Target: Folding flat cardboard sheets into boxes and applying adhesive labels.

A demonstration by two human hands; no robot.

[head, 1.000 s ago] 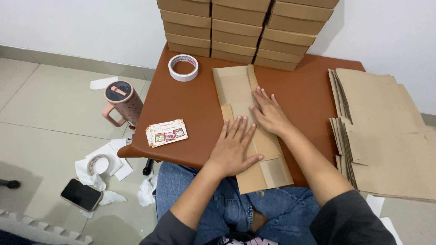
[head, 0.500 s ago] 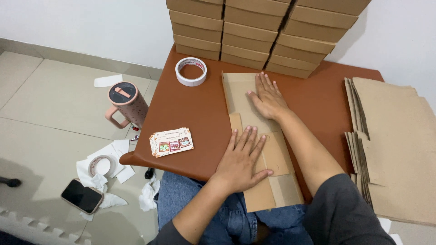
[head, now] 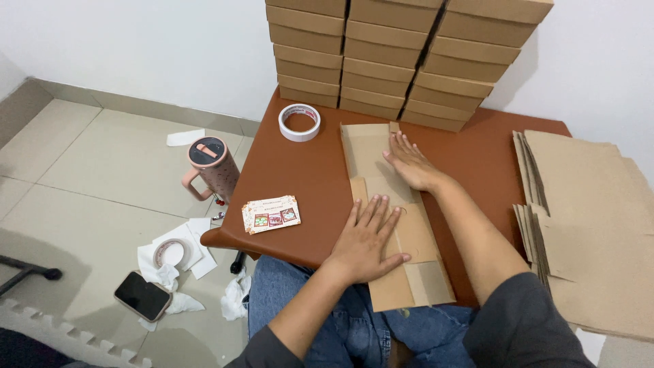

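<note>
At the far left a phone (head: 142, 296) and pink tumbler (head: 212, 168) sit on the floor. On the brown counter (head: 306, 177), a tape roll (head: 300, 122) lies upper centre. The left hand (head: 366, 240), flat and released, presses the near end of the flat cardboard strip (head: 371, 153); the right hand (head: 411, 163), also flat, has slid further up it, smoothing the fold.

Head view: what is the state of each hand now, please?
Left hand: open, palm flat on the flat brown cardboard box blank, holding nothing.
Right hand: open, flat on the same blank.
</note>
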